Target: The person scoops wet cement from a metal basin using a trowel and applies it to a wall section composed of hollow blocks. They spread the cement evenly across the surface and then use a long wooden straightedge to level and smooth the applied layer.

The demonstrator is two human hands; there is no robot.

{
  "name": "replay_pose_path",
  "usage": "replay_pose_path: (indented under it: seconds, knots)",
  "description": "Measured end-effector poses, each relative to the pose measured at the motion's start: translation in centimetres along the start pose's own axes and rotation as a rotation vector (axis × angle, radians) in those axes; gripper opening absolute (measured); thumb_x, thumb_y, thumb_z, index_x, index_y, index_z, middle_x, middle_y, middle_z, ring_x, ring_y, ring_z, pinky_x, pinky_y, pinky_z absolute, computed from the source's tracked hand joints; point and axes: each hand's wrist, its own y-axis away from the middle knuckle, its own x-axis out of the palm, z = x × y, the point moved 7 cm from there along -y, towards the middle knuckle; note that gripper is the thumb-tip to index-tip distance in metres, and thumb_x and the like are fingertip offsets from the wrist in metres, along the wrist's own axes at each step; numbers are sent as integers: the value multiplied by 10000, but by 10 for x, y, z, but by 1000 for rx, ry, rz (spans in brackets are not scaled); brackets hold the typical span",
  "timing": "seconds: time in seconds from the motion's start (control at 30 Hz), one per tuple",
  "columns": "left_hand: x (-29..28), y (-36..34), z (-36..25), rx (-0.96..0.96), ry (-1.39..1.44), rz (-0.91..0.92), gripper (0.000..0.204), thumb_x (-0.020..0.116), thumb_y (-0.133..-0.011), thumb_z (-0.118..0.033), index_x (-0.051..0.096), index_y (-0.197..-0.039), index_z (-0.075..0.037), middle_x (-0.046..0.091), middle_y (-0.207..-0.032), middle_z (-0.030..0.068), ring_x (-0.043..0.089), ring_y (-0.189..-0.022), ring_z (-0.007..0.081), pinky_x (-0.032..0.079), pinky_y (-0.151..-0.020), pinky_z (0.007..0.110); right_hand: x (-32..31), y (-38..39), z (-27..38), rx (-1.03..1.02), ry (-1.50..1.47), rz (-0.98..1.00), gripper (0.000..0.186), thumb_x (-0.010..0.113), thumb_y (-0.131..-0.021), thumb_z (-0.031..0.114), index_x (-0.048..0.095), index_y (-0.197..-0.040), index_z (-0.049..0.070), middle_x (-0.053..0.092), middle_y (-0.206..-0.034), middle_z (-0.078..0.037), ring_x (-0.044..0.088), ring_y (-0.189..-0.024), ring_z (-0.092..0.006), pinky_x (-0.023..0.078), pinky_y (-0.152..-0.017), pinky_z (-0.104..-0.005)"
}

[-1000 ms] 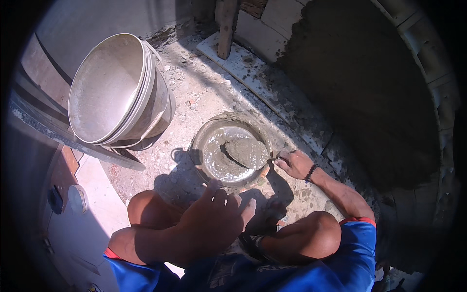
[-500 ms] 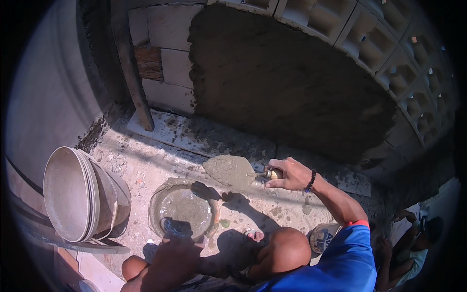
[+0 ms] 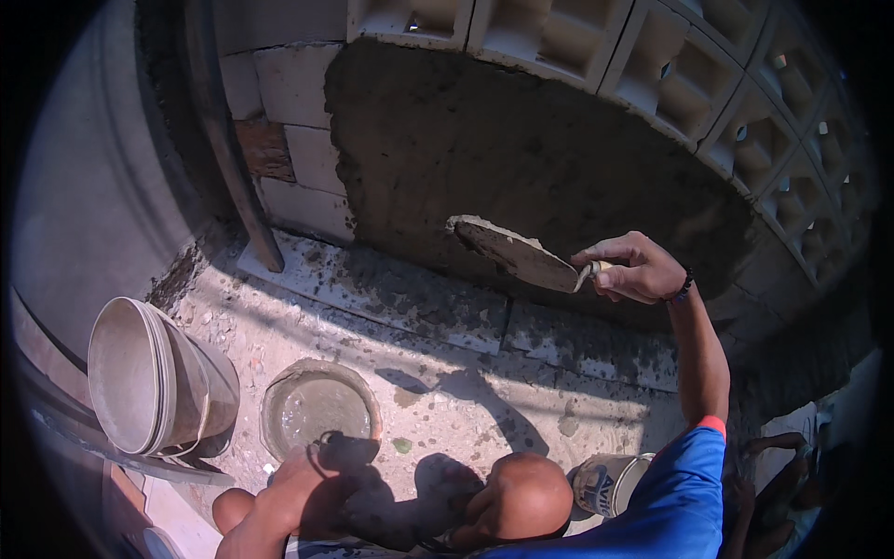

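My right hand (image 3: 633,270) grips a trowel (image 3: 517,256) by its handle, holding the tilted blade, edged with mortar, before a patch of dark wet plaster (image 3: 521,149) on the wall; whether they touch I cannot tell. Low down, my left hand (image 3: 312,475) is by the front rim of a round basin of grey wet mortar (image 3: 317,405), its fingers lost in shadow.
Stacked pale buckets (image 3: 149,382) stand left; a smaller bucket (image 3: 610,484) sits beside my right knee. Pierced blocks (image 3: 670,65) top the wall, a wooden post (image 3: 233,168) leans at left, and another person (image 3: 778,494) crouches at far right.
My right hand has lifted the mortar-laden trowel out of the basin and up to the plastered wall, tilting the blade. The view has swung up toward the wall.
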Motion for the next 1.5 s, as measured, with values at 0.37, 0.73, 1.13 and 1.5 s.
replay_pose_path:
  seconds: [0.37, 0.73, 1.13, 1.5]
  knots:
    - [25, -30, -6, 226, -363, 38, 355, 562, -918, -362, 626, -1203, -160, 700, -1042, 150, 673, -954, 367, 533, -781, 469, -71, 55, -54, 271, -16, -471, 240, 592, -893, 211, 667, -954, -8, 582, -654, -41, 534, -547, -135, 412, -514, -320]
    - [39, -49, -9, 465, -393, 33, 240, 561, -910, -264, 652, -1096, -143, 679, -952, 181, 666, -907, 382, 529, -748, 477, 25, -12, -141, 56, 590, -753, 337, 728, -850, 248, 634, -1074, 14, 688, -950, -213, 660, -888, -421, 516, -753, -478]
    - [20, -22, -11, 127, -120, -3, 379, 606, -903, -321, 628, -1206, -95, 698, -1051, 161, 660, -929, 386, 532, -796, 455, -77, 61, -160, 184, 571, -1040, 287, 713, -863, 225, 636, -1051, 23, 670, -791, -169, 651, -748, -368, 492, -679, -432]
    - [37, -32, -20, 579, -611, -97, 323, 678, -815, -250, 626, -1077, -67, 689, -905, 174, 674, -858, 380, 510, -784, 502, -44, -26, -114, 20, 887, -877, 261, 664, -906, 235, 629, -1069, 34, 686, -920, -193, 661, -902, -398, 512, -760, -500]
